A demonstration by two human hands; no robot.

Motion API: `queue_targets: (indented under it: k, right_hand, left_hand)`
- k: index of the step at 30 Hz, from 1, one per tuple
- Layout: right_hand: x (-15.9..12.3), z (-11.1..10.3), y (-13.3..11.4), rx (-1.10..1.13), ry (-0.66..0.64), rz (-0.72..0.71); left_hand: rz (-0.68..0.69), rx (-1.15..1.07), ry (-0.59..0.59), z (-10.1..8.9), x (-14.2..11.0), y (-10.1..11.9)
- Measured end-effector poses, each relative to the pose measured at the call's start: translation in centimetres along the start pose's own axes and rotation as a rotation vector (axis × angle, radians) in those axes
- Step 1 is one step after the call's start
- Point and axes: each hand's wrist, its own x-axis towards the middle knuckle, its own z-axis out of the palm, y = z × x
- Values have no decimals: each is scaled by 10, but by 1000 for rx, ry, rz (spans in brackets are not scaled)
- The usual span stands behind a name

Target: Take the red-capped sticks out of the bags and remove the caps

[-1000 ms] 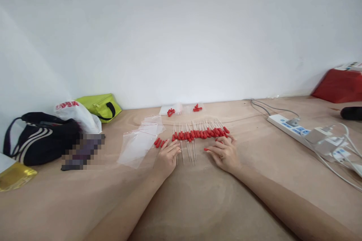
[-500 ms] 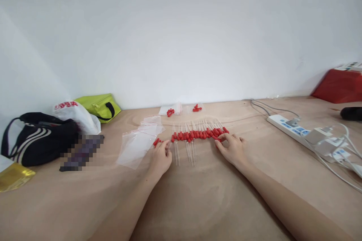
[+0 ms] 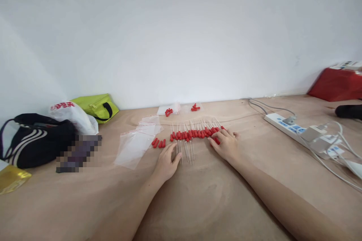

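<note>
A row of glass droppers with red rubber bulbs (image 3: 195,134) lies across the middle of the table, most tips pointing to the wall and several toward me. My left hand (image 3: 166,162) is at the row's left end, thumb and fingers apart, close to the thin glass tubes (image 3: 191,152). Just beyond it lie several red bulbs (image 3: 158,143) in a small group. At the right end, my right hand (image 3: 227,145) rests with curved fingers over the droppers. Its thumb and forefinger are apart, a red bulb showing between them.
Clear zip bags (image 3: 135,148) overlap left of the row. Two more bags with red bulbs (image 3: 169,112) lie near the wall. A white power strip (image 3: 285,128) with cables is at right, a red bag (image 3: 336,84) behind it. Black (image 3: 42,139) and green bags (image 3: 96,106) stand at left.
My left hand has moved right and nearer me, away from the small group of red bulbs, where more bulbs now show. My right hand has shifted slightly left over the row's end.
</note>
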Motion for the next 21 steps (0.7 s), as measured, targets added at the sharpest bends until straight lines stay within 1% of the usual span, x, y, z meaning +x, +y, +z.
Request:
queue_targets:
  k: [5,7,10,13,16,19,21]
  right_hand:
    - [22,6,-3,-57,8,56]
    - [28,11,-6,-93,-3,69]
    - [32,19,-11,-123,-25,72]
    - [33,23,-14,-128,-17,72]
    - [31,24,-15,-96,66,80]
    - [23,16,-17,-9,156,59]
    - [13,8,-17,83,139,-16]
  left_hand:
    - [5,-138,-90,1,7,-2]
    - [-7,-176,-98,1,9,-3]
    - [-31,-219,-78,1,9,-4]
    - [-50,-246,-71,0,8,-5]
    - [-55,-260,-74,0,8,-5]
    - [-35,-237,-60,0,8,-6]
    - [-1,-179,-40,-1,8,-5]
